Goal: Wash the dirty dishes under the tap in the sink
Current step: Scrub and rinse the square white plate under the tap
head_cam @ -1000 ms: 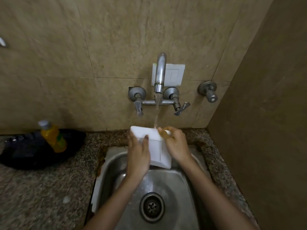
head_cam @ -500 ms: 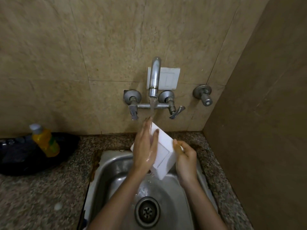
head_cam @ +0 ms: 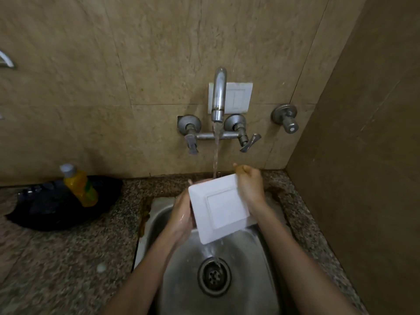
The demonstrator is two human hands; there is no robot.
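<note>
A white square plate [head_cam: 219, 208] is held tilted over the steel sink [head_cam: 245, 269], its underside facing me. My left hand [head_cam: 181, 214] grips its left edge from behind. My right hand [head_cam: 250, 189] clasps its upper right corner. Water runs from the tap [head_cam: 218, 96] onto the plate's far edge and drips off its lower corner toward the drain [head_cam: 214, 276].
A yellow soap bottle [head_cam: 79, 185] lies on a black pan [head_cam: 61, 205] on the speckled counter [head_cam: 68, 258] at the left. Two tap handles [head_cam: 246, 142] and a wall valve [head_cam: 286, 118] stick out of the tiled wall. A brown side wall closes the right.
My left hand slid off the plate's face to its left edge, uncovering the underside. My right hand rose to the upper right corner. The plate turned squarer to me.
</note>
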